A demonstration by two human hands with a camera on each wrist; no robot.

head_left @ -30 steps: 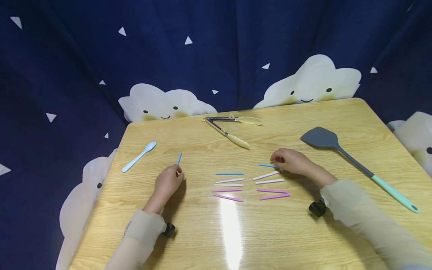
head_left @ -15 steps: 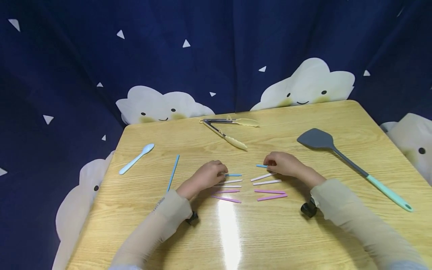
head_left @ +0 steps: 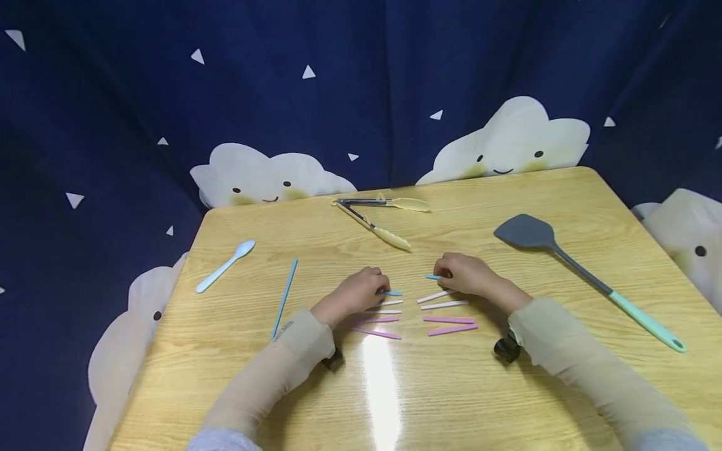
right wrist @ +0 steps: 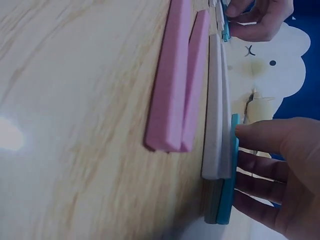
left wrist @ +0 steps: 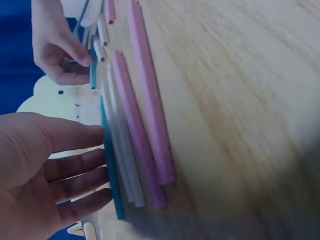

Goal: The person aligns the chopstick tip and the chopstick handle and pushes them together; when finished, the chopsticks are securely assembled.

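On the wooden table [head_left: 451, 401], my left hand [head_left: 358, 291] pinches a blue stick [left wrist: 118, 205], thumb and fingertips spread along it. My right hand [head_left: 468, 274] pinches a second blue stick [right wrist: 228, 205] the same way; only its left end shows in the head view. Below each blue stick lie two white sticks, such as the left white stick [head_left: 388, 312] and right white stick [head_left: 444, 305]. Nearest my body are pink sticks in two pairs, among them the left pink stick [head_left: 378, 334] and right pink stick [head_left: 451, 329]. My left hand partly covers its group.
A long blue stick [head_left: 284, 297] lies slanted left of my left hand, past it a light-blue spoon [head_left: 225, 266]. Spread tongs [head_left: 372, 219] lie at the back. A grey turner [head_left: 581, 266] with a mint handle lies at the right. Behind the table hangs a dark-blue curtain [head_left: 338, 94].
My left hand has left the long blue stick and moved right to the blue stick above the left white ones. My right hand has stayed at its blue stick, shifting slightly.
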